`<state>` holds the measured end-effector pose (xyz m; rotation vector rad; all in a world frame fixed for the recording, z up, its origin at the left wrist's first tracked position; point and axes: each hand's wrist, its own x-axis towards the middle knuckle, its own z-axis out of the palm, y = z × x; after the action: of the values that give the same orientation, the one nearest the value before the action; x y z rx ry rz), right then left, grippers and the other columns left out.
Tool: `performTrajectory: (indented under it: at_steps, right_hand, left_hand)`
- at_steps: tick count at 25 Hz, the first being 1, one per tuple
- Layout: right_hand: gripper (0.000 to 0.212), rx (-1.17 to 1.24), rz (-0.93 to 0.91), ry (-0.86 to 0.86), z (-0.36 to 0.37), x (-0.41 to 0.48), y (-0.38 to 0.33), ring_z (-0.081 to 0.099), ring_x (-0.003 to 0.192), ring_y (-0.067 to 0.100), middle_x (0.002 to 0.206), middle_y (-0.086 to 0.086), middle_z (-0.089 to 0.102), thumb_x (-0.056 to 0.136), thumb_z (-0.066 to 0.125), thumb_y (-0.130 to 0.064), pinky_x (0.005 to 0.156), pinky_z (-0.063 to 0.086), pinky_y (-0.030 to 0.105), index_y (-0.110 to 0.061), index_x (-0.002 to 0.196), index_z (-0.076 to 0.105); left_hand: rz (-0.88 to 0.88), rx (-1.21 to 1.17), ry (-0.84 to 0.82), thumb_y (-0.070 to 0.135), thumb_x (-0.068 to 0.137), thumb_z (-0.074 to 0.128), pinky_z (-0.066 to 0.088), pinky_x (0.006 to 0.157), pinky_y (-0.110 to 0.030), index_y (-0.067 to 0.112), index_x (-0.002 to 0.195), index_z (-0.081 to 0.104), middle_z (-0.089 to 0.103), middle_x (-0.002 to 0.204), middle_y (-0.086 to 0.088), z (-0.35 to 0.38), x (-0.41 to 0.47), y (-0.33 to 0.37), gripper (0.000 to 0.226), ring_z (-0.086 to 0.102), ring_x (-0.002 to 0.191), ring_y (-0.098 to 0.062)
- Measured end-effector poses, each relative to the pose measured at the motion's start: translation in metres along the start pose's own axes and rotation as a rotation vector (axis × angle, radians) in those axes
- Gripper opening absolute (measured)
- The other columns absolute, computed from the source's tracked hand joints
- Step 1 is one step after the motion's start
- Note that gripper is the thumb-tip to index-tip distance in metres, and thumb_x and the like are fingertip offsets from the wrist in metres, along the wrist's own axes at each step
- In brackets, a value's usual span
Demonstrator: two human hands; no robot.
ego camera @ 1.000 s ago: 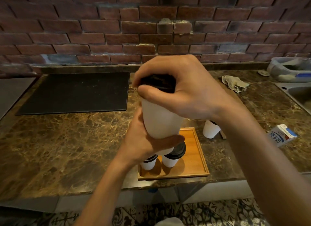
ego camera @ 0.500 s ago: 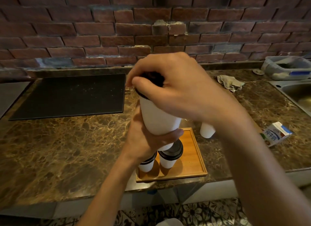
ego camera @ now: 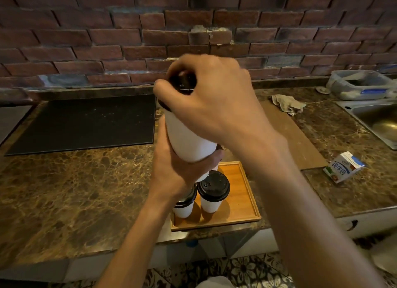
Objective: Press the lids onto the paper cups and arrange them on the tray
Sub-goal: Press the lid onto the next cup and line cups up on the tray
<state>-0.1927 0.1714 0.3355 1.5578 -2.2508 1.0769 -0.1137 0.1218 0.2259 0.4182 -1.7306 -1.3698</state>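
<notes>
I hold a tall white paper cup (ego camera: 189, 137) in the air over the counter. My left hand (ego camera: 171, 171) grips its lower part from below. My right hand (ego camera: 214, 98) curls over the black lid (ego camera: 182, 81) on its top, fingers and thumb around the rim. Below stands a wooden tray (ego camera: 242, 193) near the counter's front edge. Two white cups with black lids are on it: one (ego camera: 211, 191) in plain view, the other (ego camera: 184, 204) partly hidden under my left wrist.
A black mat (ego camera: 86, 122) lies on the marble counter at the left. A milk carton (ego camera: 341, 167), a crumpled cloth (ego camera: 287, 104), a plastic container (ego camera: 361, 84) and a steel sink (ego camera: 378, 120) are at the right. A brick wall runs behind.
The view has shifted a little. My right hand has turned on the lid, showing more of its black top. The loose cup behind the tray is now hidden by my right arm.
</notes>
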Motion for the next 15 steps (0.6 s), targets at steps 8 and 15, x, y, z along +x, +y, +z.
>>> performTrajectory:
  at_steps: [8, 15]
  right_hand:
    - [0.03, 0.144, -0.165, -0.403, -0.021, 0.006, 0.008, 0.061, 0.095, 0.011, 0.102, -0.007, 0.066, 0.091, 0.06, -0.045, 0.075, 0.05, 0.029, -0.024, 0.11, 0.065]
    - [0.033, 0.041, -0.163, -0.179, -0.007, -0.002, 0.004, 0.06, 0.086, 0.013, 0.094, -0.007, 0.065, 0.09, 0.057, -0.05, 0.064, 0.048, 0.029, -0.021, 0.102, 0.068]
  left_hand:
    - [-0.018, -0.032, -0.124, 0.033, 0.051, 0.085, 0.056, 0.069, -0.019, 0.017, 0.13, 0.042, 0.065, 0.11, 0.009, -0.013, 0.001, -0.004, 0.092, 0.065, 0.101, -0.009]
    - [-0.016, 0.001, -0.105, 0.048, 0.05, 0.084, 0.053, 0.066, -0.011, 0.013, 0.124, 0.048, 0.065, 0.101, 0.009, -0.014, 0.003, -0.004, 0.089, 0.065, 0.093, -0.001]
